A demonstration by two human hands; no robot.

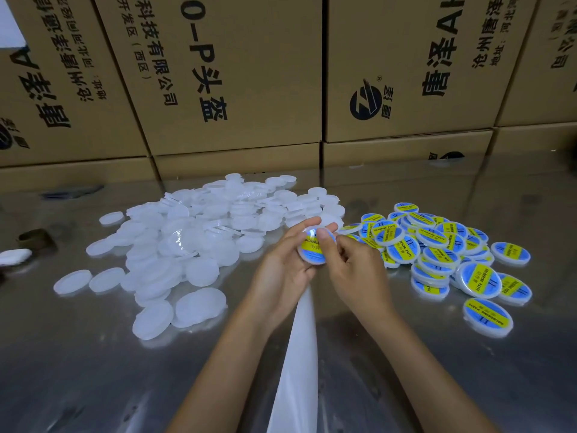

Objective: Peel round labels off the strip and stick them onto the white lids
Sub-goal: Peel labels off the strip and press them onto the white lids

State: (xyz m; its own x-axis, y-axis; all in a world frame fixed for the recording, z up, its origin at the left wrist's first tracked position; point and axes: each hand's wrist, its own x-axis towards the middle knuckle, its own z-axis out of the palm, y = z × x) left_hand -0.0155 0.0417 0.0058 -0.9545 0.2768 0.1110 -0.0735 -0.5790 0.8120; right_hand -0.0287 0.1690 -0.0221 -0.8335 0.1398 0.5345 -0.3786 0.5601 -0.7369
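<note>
My left hand (282, 260) holds a white lid (312, 250) that carries a blue and yellow round label, its fingers curled round the rim. The thumb of my right hand (356, 267) presses on the label's face while the other fingers curl beside the lid. A white backing strip (299, 354) runs from under my hands down to the frame's bottom edge. Several plain white lids (193, 245) lie heaped to the left. To the right lies a pile of labelled lids (437, 251).
The work surface is a shiny metal table (93, 370). Stacked cardboard boxes (237, 82) form a wall along its far edge. A small dark roll (34, 239) and a white object (14, 256) sit at the far left.
</note>
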